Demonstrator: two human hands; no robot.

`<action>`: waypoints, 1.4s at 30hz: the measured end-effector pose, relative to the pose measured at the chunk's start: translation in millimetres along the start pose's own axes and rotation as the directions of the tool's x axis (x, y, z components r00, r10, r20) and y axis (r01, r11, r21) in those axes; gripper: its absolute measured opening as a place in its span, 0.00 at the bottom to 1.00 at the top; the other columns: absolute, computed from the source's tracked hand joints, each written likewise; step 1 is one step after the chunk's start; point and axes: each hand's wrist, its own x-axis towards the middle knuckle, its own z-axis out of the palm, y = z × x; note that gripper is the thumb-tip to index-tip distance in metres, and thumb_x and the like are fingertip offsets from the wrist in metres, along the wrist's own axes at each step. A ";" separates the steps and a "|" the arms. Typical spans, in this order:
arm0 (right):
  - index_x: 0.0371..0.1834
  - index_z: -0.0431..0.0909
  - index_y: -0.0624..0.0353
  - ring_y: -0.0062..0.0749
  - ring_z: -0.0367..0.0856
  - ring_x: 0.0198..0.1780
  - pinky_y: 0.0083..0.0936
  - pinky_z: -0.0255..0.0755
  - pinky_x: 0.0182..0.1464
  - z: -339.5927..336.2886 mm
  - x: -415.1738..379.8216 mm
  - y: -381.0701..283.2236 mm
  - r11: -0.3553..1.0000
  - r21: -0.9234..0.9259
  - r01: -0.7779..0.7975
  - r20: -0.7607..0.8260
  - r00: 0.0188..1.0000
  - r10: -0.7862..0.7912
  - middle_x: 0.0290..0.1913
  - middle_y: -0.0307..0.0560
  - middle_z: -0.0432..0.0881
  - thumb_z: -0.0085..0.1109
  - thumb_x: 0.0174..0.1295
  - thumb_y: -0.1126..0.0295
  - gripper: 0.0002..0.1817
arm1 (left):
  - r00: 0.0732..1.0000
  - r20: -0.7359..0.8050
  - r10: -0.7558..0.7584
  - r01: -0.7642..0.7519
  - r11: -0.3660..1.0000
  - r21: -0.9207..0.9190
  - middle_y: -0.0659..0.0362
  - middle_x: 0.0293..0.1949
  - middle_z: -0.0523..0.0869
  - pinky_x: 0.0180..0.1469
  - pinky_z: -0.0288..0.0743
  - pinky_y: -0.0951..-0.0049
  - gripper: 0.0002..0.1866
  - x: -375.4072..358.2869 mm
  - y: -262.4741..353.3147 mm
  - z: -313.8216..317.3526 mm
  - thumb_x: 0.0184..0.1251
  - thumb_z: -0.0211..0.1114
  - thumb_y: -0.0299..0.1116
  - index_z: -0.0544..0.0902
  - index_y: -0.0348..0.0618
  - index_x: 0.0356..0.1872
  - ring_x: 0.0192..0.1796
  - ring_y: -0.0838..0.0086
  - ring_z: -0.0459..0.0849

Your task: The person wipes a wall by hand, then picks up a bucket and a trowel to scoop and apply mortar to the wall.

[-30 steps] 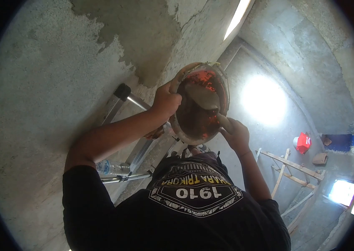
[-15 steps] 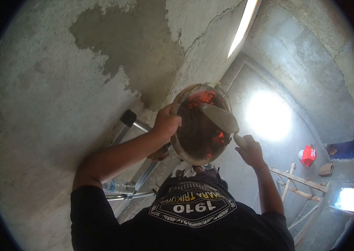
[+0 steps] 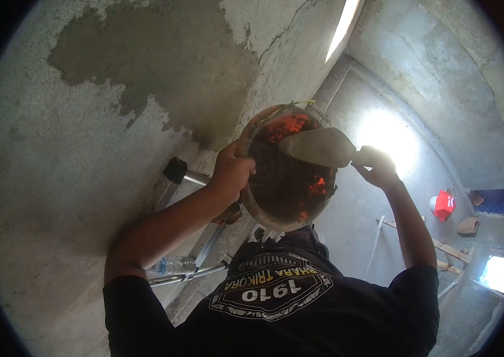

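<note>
My left hand (image 3: 232,172) grips the near-left rim of a round bucket (image 3: 254,205), fingers closed over its edge. Dark wet mortar (image 3: 276,178) coats the inside, and orange patches of the bucket show through it. In my right hand (image 3: 377,165) is the handle of a trowel (image 3: 320,147). Its broad grey blade lies across the bucket's mouth, tip toward the middle. Behind the bucket is the wall, where a darker patch of damp mortar (image 3: 163,59) spreads over the paler surface (image 3: 44,172).
A metal ladder (image 3: 207,244) stands at my left, below the bucket, with a clear plastic bottle (image 3: 171,265) on it. Down at the right are a red-and-white container (image 3: 443,205) and wooden framing (image 3: 451,253). A crack (image 3: 282,35) runs through the upper wall.
My right hand has moved up and to the right, turning the trowel blade to lie more level across the bucket. My left hand and the bucket have shifted only slightly.
</note>
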 end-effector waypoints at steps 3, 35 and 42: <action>0.37 0.78 0.55 0.42 0.83 0.30 0.33 0.75 0.34 0.1 12.4 9.0 0.998 -0.045 0.039 0.028 0.999 -0.037 0.30 0.45 0.82 0.76 0.46 0.64 0.18 | 1.000 0.011 0.004 -0.004 1.000 -0.009 0.59 0.30 0.81 0.34 0.70 0.75 0.17 0.7 -2.3 -2.3 0.45 0.55 0.17 0.81 0.34 0.40 0.31 0.75 0.77; 0.33 0.80 0.52 0.47 0.81 0.29 0.40 0.71 0.35 -36.5 254.0 61.0 0.964 -0.182 0.192 0.088 0.980 -0.178 0.24 0.47 0.81 0.71 0.52 0.52 0.17 | 0.996 -0.008 -0.091 0.091 0.995 0.031 0.62 0.31 0.82 0.36 0.70 0.76 0.20 4.8 -11.3 -10.0 0.42 0.55 0.17 0.80 0.35 0.41 0.31 0.76 0.77; 0.33 0.80 0.54 0.48 0.81 0.33 0.42 0.71 0.40 -58.4 296.9 64.7 0.928 -0.245 0.282 0.227 0.947 -0.228 0.26 0.48 0.81 0.70 0.54 0.52 0.18 | 0.995 -0.011 -0.096 0.096 0.993 0.067 0.61 0.31 0.82 0.36 0.71 0.75 0.19 3.3 -8.0 -8.8 0.43 0.56 0.17 0.80 0.35 0.41 0.32 0.76 0.78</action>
